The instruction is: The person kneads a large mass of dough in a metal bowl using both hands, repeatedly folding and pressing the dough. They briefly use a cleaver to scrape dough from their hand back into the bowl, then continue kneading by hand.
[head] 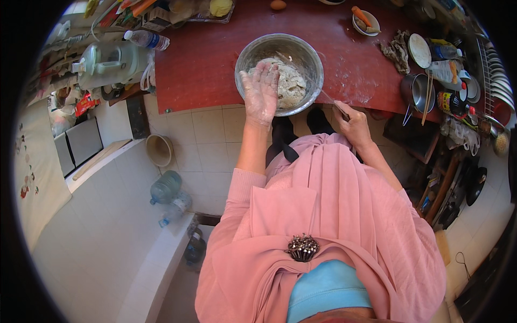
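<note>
A metal mixing bowl (279, 112) sits at the near edge of the red tabletop. Inside it lies a rough, pale lump of dough (291, 87). My left hand (260, 91), dusted with flour, is held flat with the palm up over the bowl's left side, covering part of the dough. It holds nothing. My right hand (355, 125) grips the handle of a thin-bladed utensil (328, 96), which looks like a knife seen nearly edge-on. Its blade reaches across the bowl's right rim; whether the tip touches the dough I cannot tell.
Flour is scattered over the red table (355, 68). An egg (278, 5) and a small bowl (365, 32) with a carrot lie at the back. On the right stand a steel pot (418, 95) with chopsticks and a crumpled cloth (398, 52). A water bottle (147, 40) lies left.
</note>
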Available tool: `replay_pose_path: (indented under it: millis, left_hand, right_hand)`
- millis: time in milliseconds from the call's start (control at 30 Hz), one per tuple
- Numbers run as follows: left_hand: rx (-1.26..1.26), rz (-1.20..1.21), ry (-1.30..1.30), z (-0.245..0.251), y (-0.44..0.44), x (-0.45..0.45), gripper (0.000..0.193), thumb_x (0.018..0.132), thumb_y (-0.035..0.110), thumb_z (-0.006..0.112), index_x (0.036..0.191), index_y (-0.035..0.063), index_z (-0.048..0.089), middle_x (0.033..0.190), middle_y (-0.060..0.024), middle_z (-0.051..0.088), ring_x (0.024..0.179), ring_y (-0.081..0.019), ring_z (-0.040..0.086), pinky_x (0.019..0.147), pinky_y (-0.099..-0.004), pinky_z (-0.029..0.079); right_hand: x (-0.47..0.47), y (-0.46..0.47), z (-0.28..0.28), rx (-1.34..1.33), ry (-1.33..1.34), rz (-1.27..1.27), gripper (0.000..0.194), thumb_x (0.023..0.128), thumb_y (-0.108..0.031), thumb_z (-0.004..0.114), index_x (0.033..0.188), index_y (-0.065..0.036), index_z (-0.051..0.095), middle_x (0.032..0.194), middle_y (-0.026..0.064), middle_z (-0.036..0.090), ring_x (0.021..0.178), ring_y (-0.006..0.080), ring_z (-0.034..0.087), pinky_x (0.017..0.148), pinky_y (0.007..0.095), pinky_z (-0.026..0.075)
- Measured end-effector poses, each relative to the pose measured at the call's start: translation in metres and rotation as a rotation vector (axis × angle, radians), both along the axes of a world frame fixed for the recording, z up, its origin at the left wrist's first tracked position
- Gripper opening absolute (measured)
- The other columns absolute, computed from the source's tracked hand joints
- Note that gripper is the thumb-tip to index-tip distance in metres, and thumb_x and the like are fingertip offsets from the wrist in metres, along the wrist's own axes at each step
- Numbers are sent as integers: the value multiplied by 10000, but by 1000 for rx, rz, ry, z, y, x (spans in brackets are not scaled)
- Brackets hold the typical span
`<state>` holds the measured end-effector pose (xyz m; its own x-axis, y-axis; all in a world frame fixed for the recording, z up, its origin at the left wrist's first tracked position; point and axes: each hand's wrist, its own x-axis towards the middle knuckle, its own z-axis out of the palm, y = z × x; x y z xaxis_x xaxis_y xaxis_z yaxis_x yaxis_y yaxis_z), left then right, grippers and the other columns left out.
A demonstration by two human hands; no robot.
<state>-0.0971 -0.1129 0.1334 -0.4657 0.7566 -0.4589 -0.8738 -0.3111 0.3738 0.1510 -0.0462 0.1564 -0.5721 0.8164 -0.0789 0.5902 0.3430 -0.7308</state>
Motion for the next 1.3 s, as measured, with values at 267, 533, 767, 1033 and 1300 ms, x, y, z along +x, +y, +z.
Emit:
replay_pose_path:
  millis: [267, 533, 767, 1033, 1300]
  left_hand:
    - [-73, -96, 235, -26, 7, 2, 402, 865, -42, 651, 1239, 13, 513, 1101, -76, 595, 1023, -152, 584, 932, -266, 485]
    - [-173, -114, 168, -36, 5, -6, 270, 885, -33, 621, 1148, -3, 567, 961, -54, 633, 889, -145, 627, 810, -269, 540]
    - [-275, -87, 192, -30, 6, -8, 210, 855, -40, 643, 1061, -24, 602, 885, -73, 634, 779, -178, 637, 740, -273, 545]
    - [-222, -103, 130, -40, 6, -16, 155, 918, 52, 629, 1045, -33, 607, 804, -54, 608, 719, -155, 597, 668, -259, 513]
    - [-99, -56, 69, -31, 7, -17, 286, 928, 45, 607, 1199, 19, 518, 833, -25, 572, 761, -129, 581, 688, -242, 501]
  right_hand:
    - [-6, -3, 8, -116, -25, -79, 218, 870, -154, 680, 1069, -64, 681, 820, 217, 656, 739, 363, 665, 655, 369, 512]
    - [-7, -7, 4, -137, 8, -87, 229, 865, -155, 685, 1074, -60, 688, 742, 211, 638, 654, 330, 659, 626, 356, 506]
    - [-7, -10, 1, -136, 0, -70, 232, 865, -160, 684, 1077, -67, 690, 732, 213, 634, 662, 341, 662, 619, 369, 503]
    - [-7, -13, 1, -150, 19, -67, 227, 868, -154, 678, 1078, -66, 689, 711, 201, 627, 621, 320, 644, 612, 352, 496]
    - [-7, -13, 4, -150, 26, -66, 222, 872, -145, 673, 1078, -63, 685, 700, 198, 613, 600, 300, 630, 606, 339, 487]
